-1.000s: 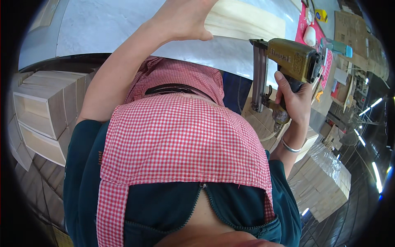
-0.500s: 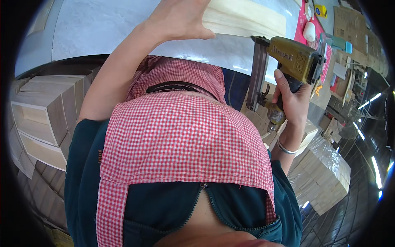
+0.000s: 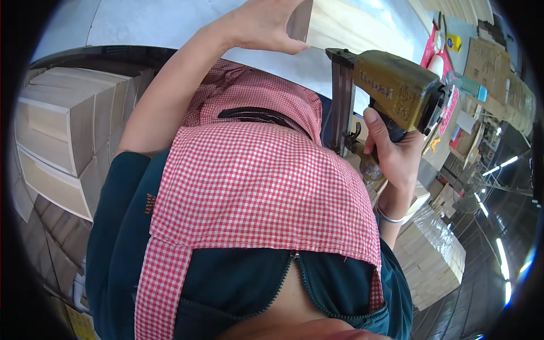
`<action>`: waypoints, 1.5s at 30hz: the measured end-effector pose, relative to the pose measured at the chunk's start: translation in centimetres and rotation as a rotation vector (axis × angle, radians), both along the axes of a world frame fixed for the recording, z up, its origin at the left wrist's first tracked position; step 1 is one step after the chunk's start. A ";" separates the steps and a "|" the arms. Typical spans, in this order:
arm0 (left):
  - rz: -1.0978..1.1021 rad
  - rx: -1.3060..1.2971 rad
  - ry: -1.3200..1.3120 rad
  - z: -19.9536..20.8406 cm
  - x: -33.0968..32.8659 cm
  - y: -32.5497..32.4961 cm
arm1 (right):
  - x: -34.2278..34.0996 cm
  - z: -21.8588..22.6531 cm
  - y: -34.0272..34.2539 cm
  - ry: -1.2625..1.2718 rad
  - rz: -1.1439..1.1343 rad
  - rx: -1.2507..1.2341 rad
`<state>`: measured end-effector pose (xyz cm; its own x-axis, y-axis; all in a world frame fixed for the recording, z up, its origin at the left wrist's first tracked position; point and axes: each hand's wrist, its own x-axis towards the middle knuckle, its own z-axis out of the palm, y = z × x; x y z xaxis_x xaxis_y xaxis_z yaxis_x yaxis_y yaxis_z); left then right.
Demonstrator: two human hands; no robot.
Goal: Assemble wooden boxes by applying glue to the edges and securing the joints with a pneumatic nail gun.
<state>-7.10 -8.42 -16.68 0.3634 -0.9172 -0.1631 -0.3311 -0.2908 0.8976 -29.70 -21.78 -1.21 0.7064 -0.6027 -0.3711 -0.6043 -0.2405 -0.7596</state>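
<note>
while your right hand (image 3: 400,157) grips the nail gun (image 3: 394,85) at right, your left hand (image 3: 266,27) curves at the left end of the board (image 3: 362,25) on the far table (image 3: 147,22); i cannot tell whether it grasps.

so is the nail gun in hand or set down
In hand: the nail gun sits in the right hand, thumb and palm closed around its grip.

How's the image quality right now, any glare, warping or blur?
Head view: fisheye warping bows the edge of the pale worktable, and the corners go black; head view: light tubes at right glare against a dark background; head view: the nail gun and right hand look fairly sharp, no obvious motion blur.
</note>
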 end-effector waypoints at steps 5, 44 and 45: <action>-0.038 -0.016 0.068 1.1 -0.4 -1.1 | 0.4 0.5 -0.1 0.012 0.042 -0.014; 0.150 -0.601 -0.227 -5.4 -9.3 -5.1 | -2.5 -1.6 -3.2 0.098 0.109 -0.093; 0.149 -0.603 -0.227 -5.4 -9.4 -5.1 | -2.5 -1.5 -3.3 0.097 0.108 -0.095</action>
